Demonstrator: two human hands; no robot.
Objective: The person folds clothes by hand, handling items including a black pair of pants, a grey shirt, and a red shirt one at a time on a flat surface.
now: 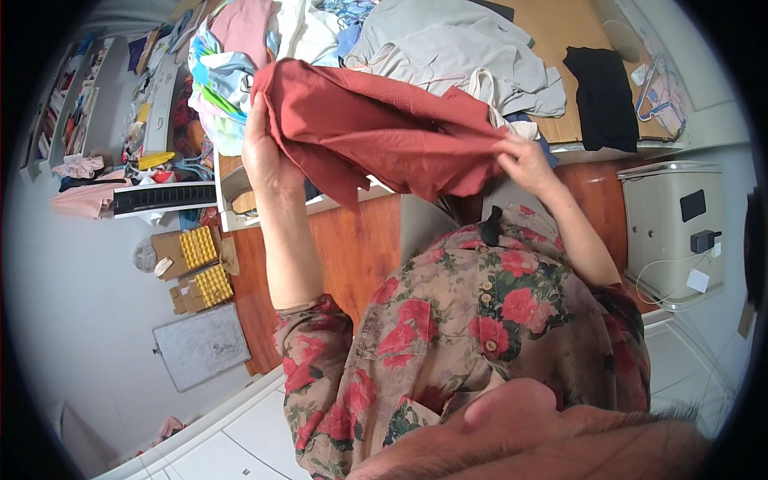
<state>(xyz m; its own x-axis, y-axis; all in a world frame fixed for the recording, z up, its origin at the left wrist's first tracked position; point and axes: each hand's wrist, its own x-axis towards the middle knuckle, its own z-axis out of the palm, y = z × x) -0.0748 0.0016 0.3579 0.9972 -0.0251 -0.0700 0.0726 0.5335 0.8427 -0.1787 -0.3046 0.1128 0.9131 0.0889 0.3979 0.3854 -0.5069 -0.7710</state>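
A rust-red garment hangs stretched between my two hands, over the near edge of the table. Its cut does not show, as the cloth is folded and bunched. My left hand is closed on its left end, the thumb up along the edge and the other fingers partly hidden behind the cloth. At the other end, my right hand pinches a corner of it. Behind the garment lies a heap of light grey clothing, partly covered by the red cloth.
Pink cloth and a multicoloured tie-dye piece lie at the table's left. Black folded cloth and hangers are at its right. A beige cabinet stands right; yellow egg trays and a whiteboard are left.
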